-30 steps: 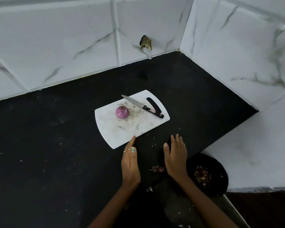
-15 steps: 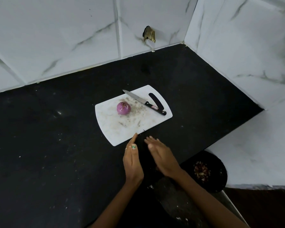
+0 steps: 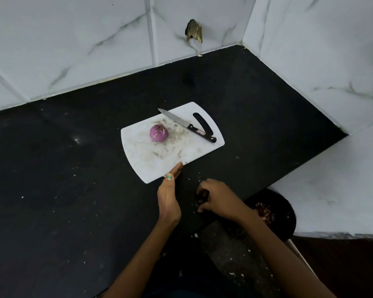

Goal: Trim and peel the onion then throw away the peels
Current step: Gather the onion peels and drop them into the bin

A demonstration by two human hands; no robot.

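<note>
- Resting edge-down on the black counter (image 3: 73,190), the left hand (image 3: 168,196) has straight fingers, their tips touching the near edge of the white cutting board (image 3: 151,166).
- The right hand (image 3: 215,198) lies just beside it with fingers curled inward; whether it holds any scraps I cannot tell.
- The peeled purple onion (image 3: 158,133) sits on the board, apart from both hands.
- A black-handled knife (image 3: 187,125) lies behind the onion.
- A dark bin (image 3: 286,214) holding peels (image 3: 265,211) stands below the counter edge, right.

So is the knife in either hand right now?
No, the knife lies on the cutting board beside the onion, while the left hand and the right hand are down at the counter's near edge.
</note>
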